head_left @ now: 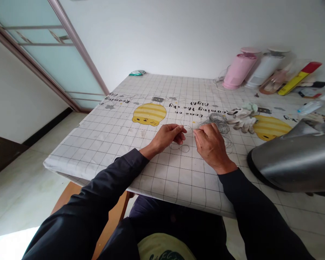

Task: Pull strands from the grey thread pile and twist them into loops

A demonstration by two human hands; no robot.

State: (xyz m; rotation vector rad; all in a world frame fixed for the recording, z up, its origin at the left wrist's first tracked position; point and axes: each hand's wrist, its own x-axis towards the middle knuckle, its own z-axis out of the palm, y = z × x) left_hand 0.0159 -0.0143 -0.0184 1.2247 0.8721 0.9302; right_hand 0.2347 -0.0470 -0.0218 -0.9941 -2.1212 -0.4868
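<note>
My left hand point(170, 137) is over the middle of the checked tablecloth, thumb and index finger pinched on a thin wire and the other fingers curled. Across a small gap, my right hand point(211, 147) is closed, its fingertips pinching the same thin wire. Fine loops of wire point(185, 148) show below and between the hands. Just behind my right hand lies a tangled coil of thin grey wire point(219, 122). The wire is so fine that its path between my fingers is hard to follow.
Beside the coil lie crumpled work gloves point(242, 118). A large metal container point(298, 159) stands at the right. Along the wall are a pink cylinder point(239, 70), a white cylinder point(265, 68) and a yellow-red box point(298, 79). A green packet point(137, 73) sits at the far edge.
</note>
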